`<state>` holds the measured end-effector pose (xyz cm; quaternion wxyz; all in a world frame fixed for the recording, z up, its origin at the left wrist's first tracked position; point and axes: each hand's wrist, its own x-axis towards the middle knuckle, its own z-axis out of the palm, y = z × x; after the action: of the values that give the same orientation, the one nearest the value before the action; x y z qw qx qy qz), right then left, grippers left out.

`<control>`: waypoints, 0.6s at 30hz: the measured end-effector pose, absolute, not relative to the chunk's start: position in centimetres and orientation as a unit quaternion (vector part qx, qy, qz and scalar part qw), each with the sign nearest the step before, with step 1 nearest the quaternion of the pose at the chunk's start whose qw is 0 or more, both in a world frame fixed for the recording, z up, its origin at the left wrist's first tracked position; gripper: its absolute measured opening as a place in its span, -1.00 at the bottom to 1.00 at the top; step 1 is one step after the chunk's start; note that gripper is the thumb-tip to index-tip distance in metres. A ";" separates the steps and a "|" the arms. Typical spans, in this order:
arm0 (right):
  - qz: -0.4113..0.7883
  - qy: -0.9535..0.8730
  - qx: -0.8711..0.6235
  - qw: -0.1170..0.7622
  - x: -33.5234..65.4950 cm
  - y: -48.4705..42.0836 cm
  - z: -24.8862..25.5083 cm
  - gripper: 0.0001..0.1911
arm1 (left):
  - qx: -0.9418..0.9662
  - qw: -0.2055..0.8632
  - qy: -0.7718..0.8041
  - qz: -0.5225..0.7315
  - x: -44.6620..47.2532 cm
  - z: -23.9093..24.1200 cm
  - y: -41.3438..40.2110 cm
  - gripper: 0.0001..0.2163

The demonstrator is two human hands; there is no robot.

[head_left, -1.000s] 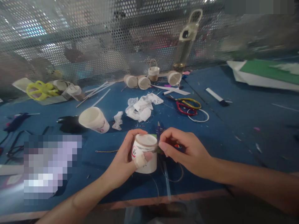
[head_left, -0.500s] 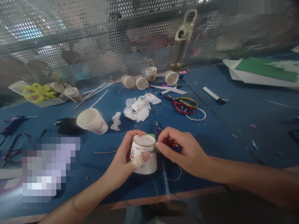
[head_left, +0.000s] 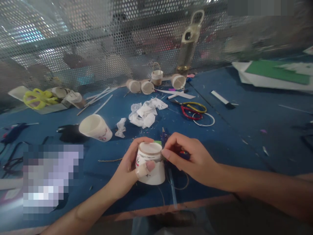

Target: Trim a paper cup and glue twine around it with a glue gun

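Observation:
My left hand (head_left: 133, 164), with a bandage round its thumb, is closed about a white paper cup (head_left: 156, 173) standing bottom up. Brown twine (head_left: 149, 153) runs round the cup's upper edge. Thumb and forefinger of my right hand (head_left: 188, 155) are pinched together against the cup's right side, where the twine meets it; the fingertips partly hide the strand. A loose loop of the twine hangs below that hand. Just behind it lies a dark blue glue gun (head_left: 164, 134), mostly covered by the hand. A clear glue stick (head_left: 173, 192) rests near the table's front edge.
Left stands a tilted white paper cup (head_left: 95, 127). Crumpled white lace (head_left: 145, 112) lies mid-table, with red-and-yellow-handled scissors (head_left: 193, 109) to its right. Several small twine-wrapped cups (head_left: 146, 87) and a water bottle (head_left: 188, 45) line the perforated metal screen (head_left: 107, 42).
The cup has turned and tilted slightly in my left hand, its print shifting left. My right hand stays pinched at the cup's edge, almost unmoved. The view has shifted a little.

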<state>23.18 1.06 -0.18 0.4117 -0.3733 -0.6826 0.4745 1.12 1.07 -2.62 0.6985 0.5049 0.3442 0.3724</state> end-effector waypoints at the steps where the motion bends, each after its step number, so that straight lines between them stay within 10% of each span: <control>1: 0.475 -0.683 -0.371 0.413 23.2 1.1 -0.2 -0.83 | 0.496 0.703 0.348 0.373 1.1 -2.6 1.1 -0.55; 18: 0.487 -0.684 -0.363 0.404 23.4 1.2 0.2 -0.82 | 0.491 0.742 0.303 0.340 0.8 -2.2 1.2 -0.52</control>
<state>23.41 1.21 0.24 0.4041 -0.3628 -0.6843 0.4867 0.84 1.24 -2.19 0.7423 0.4914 0.3028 0.3403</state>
